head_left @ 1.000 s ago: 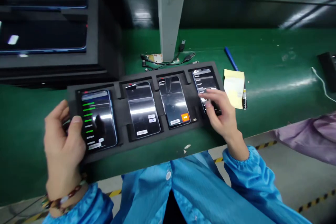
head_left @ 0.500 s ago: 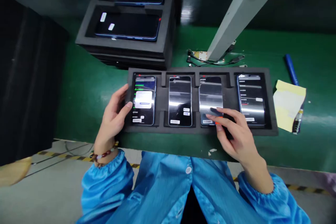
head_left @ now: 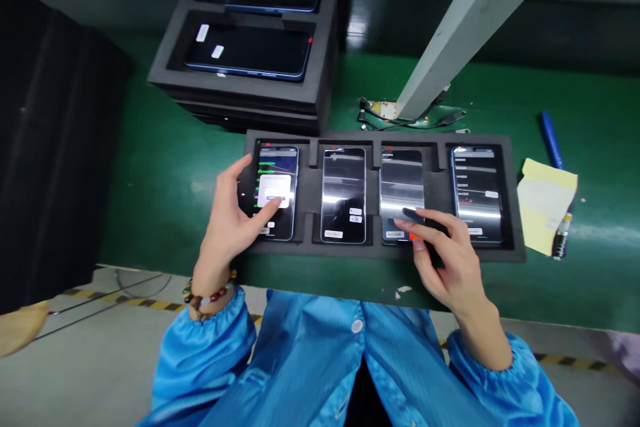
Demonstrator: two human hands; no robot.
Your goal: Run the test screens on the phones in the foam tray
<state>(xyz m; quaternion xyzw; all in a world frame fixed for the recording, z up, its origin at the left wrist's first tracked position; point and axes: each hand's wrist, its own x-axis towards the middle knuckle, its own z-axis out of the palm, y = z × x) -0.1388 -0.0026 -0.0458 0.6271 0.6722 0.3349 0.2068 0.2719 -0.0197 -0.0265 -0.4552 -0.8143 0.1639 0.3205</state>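
Observation:
A black foam tray (head_left: 513, 197) lies on the green bench and holds several lit phones side by side. My left hand (head_left: 227, 230) rests at the tray's left end, fingers apart, its thumb on the pop-up of the leftmost phone (head_left: 275, 190). My right hand (head_left: 443, 257) hovers over the tray's front edge, fingers stretched out, a fingertip on the bottom of the third phone (head_left: 401, 190) by an orange button. The second phone (head_left: 343, 193) and the rightmost phone (head_left: 476, 192) lie untouched.
A stack of black foam trays (head_left: 250, 90) with dark phones stands behind the tray at the left. A slanted grey post (head_left: 465, 27) rises at the back, cables (head_left: 400, 119) at its foot. A yellow note (head_left: 545, 203), a blue pen (head_left: 550, 137) and a marker lie to the right.
The view swung left and then steadied. My left thumb moved from the tray's edge onto the leftmost phone's screen. My right hand went from the rightmost phone to the third phone.

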